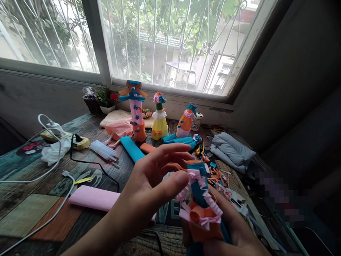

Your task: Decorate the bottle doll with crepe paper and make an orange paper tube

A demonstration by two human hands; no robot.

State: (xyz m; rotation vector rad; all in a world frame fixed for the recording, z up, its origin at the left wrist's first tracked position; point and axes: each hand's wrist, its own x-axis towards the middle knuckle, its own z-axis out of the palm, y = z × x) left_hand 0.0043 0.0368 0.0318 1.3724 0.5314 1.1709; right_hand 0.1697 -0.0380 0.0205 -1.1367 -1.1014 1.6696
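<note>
My right hand (pixel 232 230) is wrapped round a crepe-paper-covered bottle shape (pixel 206 231) in blue and orange at the bottom centre. Pale pink ruffled strips (pixel 214 205) hang about its blue upper part, and a pink bow sits on the orange band. My left hand (pixel 158 177) curves beside its top, thumb and fingers apart. The thumb tip is close to the pink ruffle; whether it touches I cannot tell. Beyond the hands stand a tall blue, pink and orange paper-covered figure (pixel 137 118), a yellow-skirted one (pixel 159 124) and a smaller orange one (pixel 185 122).
On the table are a pink crepe-paper roll (pixel 94 198), a blue roll (pixel 132 150), glue sticks (pixel 103 149) and a power strip (pixel 80 142) with trailing cables. Paper scraps (pixel 217 175), a glue gun (pixel 236 200) and a folded grey cloth (pixel 231 152) lie right. A barred window rises behind.
</note>
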